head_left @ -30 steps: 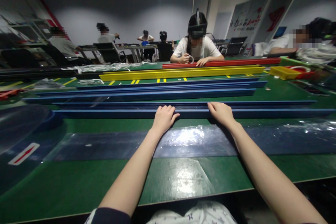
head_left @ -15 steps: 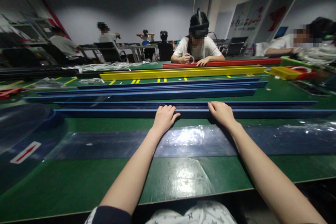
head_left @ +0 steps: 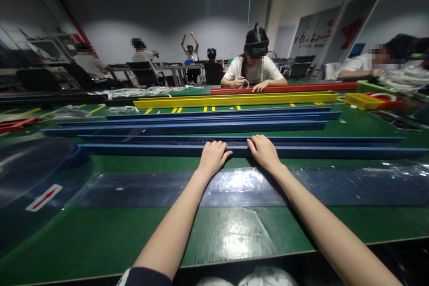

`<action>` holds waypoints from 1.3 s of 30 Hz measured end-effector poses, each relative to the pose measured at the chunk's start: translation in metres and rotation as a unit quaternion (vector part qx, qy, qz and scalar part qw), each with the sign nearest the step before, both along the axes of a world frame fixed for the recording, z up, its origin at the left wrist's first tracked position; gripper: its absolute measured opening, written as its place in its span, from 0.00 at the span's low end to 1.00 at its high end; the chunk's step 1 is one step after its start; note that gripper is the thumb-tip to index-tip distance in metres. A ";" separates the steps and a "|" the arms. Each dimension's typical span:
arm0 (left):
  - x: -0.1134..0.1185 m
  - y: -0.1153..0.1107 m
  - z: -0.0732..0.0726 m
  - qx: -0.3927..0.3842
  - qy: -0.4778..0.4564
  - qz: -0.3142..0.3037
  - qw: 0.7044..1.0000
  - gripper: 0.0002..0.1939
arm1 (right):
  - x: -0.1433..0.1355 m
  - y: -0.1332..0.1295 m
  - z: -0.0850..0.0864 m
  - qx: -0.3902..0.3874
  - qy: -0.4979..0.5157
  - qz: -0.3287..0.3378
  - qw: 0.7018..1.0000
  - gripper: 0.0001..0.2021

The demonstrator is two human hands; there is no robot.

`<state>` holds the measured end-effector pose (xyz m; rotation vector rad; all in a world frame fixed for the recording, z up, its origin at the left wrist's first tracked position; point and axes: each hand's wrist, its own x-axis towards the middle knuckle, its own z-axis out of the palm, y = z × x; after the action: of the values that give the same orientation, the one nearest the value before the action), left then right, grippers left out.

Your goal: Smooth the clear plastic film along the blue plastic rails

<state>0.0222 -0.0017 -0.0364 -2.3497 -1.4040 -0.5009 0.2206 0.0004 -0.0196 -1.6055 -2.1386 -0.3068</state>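
Note:
A long blue channel (head_left: pixel 335 152) lies crosswise on the green table (head_left: pixel 134 241). My left hand (head_left: pixel 214 157) grips its near wall, fingers curled over the top edge and thumb to the right. Just to the right, my right hand (head_left: pixel 263 149) is closed over the same channel, its fingertips inside it. Nearer to me lies a flat strip of clear film (head_left: pixel 150 190), running under my forearms. It leads left to a roll of clear film (head_left: pixel 33 165) with a red arrow label (head_left: pixel 44 197).
More blue channels (head_left: pixel 187 125) lie beyond, then a yellow channel (head_left: pixel 234 99) and a red one (head_left: pixel 311 87). A person (head_left: pixel 256 65) works across the table, another at the right. A yellow tray (head_left: pixel 363 101) stands at the back right.
My right hand has moved left along the blue channel, closer to my left hand. The view has tilted up slightly. A person far back has raised both arms.

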 end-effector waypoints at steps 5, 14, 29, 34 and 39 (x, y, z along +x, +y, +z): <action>0.000 0.001 -0.001 0.005 0.002 -0.001 1.000 0.16 | -0.011 0.003 0.003 -0.025 0.016 -0.036 0.999 0.20; 0.000 0.000 0.000 0.003 0.003 -0.001 1.000 0.16 | -0.017 0.013 0.003 -0.046 0.053 -0.148 0.986 0.29; 0.001 -0.007 0.008 -0.007 -0.037 -0.054 0.998 0.17 | 0.017 0.009 0.006 -0.076 0.072 -0.206 0.973 0.32; -0.005 -0.004 0.008 0.003 -0.022 -0.038 0.999 0.18 | 0.050 0.011 0.006 -0.095 0.075 -0.233 0.965 0.28; -0.009 -0.003 0.008 0.016 -0.017 -0.024 0.999 0.19 | 0.075 0.014 0.005 -0.122 0.070 -0.240 0.961 0.28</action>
<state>0.0129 -0.0046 -0.0286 -2.3653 -1.3470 -0.5761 0.2961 0.0147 -0.0145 -2.2129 -1.7115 -0.0721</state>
